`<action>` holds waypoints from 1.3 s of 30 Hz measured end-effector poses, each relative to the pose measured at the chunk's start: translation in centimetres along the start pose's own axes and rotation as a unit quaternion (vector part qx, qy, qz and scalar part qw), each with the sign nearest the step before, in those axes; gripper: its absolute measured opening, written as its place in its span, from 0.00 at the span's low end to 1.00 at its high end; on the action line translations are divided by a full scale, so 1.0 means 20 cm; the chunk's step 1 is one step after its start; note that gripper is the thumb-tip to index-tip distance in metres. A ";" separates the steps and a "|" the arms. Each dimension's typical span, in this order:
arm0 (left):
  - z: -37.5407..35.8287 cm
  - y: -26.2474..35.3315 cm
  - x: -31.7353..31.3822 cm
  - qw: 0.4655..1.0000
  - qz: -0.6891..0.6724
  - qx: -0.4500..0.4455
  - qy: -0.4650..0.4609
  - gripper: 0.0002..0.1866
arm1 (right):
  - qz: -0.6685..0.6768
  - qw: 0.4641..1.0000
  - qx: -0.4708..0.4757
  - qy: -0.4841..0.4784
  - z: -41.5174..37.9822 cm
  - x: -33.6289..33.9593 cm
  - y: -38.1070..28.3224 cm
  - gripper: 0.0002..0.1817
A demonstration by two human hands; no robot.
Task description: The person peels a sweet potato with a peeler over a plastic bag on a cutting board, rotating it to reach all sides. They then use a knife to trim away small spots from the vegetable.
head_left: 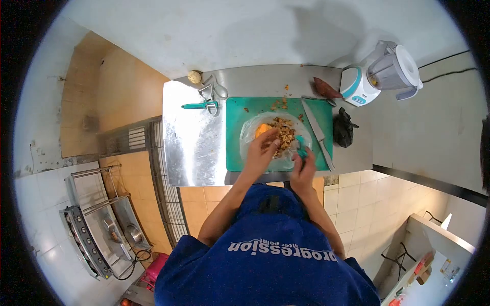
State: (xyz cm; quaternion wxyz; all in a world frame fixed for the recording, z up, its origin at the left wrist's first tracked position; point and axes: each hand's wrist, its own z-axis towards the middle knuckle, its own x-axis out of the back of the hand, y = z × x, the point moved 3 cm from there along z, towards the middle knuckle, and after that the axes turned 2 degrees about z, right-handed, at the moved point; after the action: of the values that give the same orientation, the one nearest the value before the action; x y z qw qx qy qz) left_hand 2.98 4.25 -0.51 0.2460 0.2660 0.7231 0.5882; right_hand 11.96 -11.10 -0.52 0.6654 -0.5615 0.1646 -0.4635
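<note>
My left hand is over a clear plastic bag spread on the green cutting board. Its fingers are curved and apart from the thumb, beside an orange chunk and a heap of chopped brown bits. At the bag's right side, my right hand has its fingers closed on a small teal object, whose kind I cannot make out. A large knife lies along the board's right part, blade pointing away from me.
Left of the board lie a teal-handled peeler and another metal utensil, with a pale round item behind. To the right are a reddish-brown tuber, a black plastic bag and a blender near the wall.
</note>
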 end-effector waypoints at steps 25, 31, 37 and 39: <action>0.09 0.31 -0.01 0.994 -0.079 -0.078 -0.005 0.46 | 0.057 0.957 -0.160 -0.237 0.39 -0.06 -0.33 0.29; 0.09 0.35 -0.07 0.907 -0.416 0.057 -0.032 0.45 | 0.049 0.937 -0.192 -0.287 0.52 0.02 -0.39 0.30; 0.08 0.37 -0.11 0.964 -0.264 -0.037 0.023 0.41 | 0.072 0.945 -0.119 -0.297 0.50 0.03 -0.33 0.27; 0.08 0.39 -0.13 0.971 -0.233 -0.050 0.032 0.41 | 0.118 0.953 -0.089 -0.265 0.51 0.02 -0.29 0.26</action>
State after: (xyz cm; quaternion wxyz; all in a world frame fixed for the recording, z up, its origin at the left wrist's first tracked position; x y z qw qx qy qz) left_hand 6.66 4.94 6.88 0.3659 0.0589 0.7422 0.5584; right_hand 17.12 -5.02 8.07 0.6826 -0.6975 0.0875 -0.1996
